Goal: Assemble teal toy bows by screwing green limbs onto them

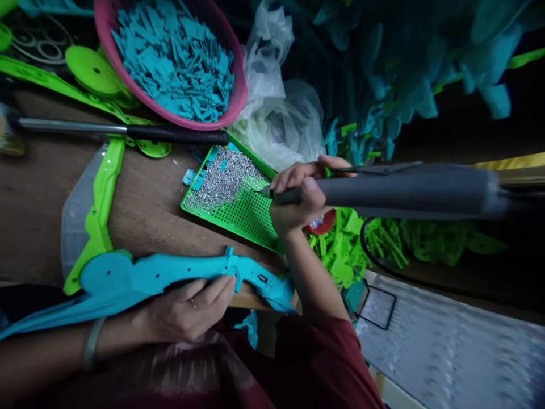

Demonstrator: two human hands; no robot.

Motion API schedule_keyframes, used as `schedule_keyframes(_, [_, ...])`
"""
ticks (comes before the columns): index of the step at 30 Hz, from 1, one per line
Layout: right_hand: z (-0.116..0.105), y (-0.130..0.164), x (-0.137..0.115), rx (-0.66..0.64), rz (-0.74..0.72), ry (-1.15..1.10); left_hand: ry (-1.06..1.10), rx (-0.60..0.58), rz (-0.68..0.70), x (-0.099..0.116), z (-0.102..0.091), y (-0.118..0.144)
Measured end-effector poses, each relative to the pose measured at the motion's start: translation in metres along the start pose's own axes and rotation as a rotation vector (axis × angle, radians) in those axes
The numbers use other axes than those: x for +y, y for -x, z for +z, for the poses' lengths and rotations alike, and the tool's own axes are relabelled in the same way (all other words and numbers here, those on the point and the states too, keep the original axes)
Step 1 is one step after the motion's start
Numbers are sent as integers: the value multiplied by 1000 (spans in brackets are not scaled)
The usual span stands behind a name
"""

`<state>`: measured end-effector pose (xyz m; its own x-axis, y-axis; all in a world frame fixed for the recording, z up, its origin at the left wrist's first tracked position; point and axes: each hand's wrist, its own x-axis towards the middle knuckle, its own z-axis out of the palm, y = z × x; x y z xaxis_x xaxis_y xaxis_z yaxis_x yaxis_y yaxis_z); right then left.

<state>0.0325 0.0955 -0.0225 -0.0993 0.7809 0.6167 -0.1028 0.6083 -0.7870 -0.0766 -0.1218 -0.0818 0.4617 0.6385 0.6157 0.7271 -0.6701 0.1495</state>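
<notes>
My left hand (187, 309) rests on a long blue plastic toy-gun shell (170, 275) lying at the table's near edge, fingers pressed on its underside. My right hand (298, 196) grips a grey electric screwdriver (404, 190), whose tip points left onto a green perforated tray (242, 213). A pile of small silver screws (223, 179) fills the tray's far left part. The screwdriver tip touches the tray near the edge of the pile.
A pink basket (170, 57) of blue plastic parts stands at the back. A hammer (128, 132) lies across the table, with green shells (100, 210) to the left. Clear bags (276, 113), green parts (383, 238) and blue shells (404, 68) crowd the right.
</notes>
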Motion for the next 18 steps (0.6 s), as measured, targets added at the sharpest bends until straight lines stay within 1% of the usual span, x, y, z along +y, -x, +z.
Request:
schedule_keyframes(2, [3,-3,17,10,29,107,27,-17,4,-1,0,0])
schedule_keyframes(3, [3,-2,22,11,42,165,34,-25,7,-1,0,0])
schedule_keyframes(6, [1,3,23,-45,131,278,38,-40,12,-1,-2,-1])
schedule_keyframes(8, [0,5,20,-79,152,278,48,-50,-23,-1,-4,-2])
schedule_keyframes(9, [0,5,20,-86,140,269,55,-53,-45,0,-4,-3])
schedule_keyframes(11, [0,4,20,-69,102,265,61,-59,-84,0,-6,-5])
schedule_keyframes(12, [1,4,20,-68,110,265,57,-57,-92,0,-6,-6])
schedule_keyframes(18, [0,9,29,16,90,264,33,-52,-76,-2,-6,-6])
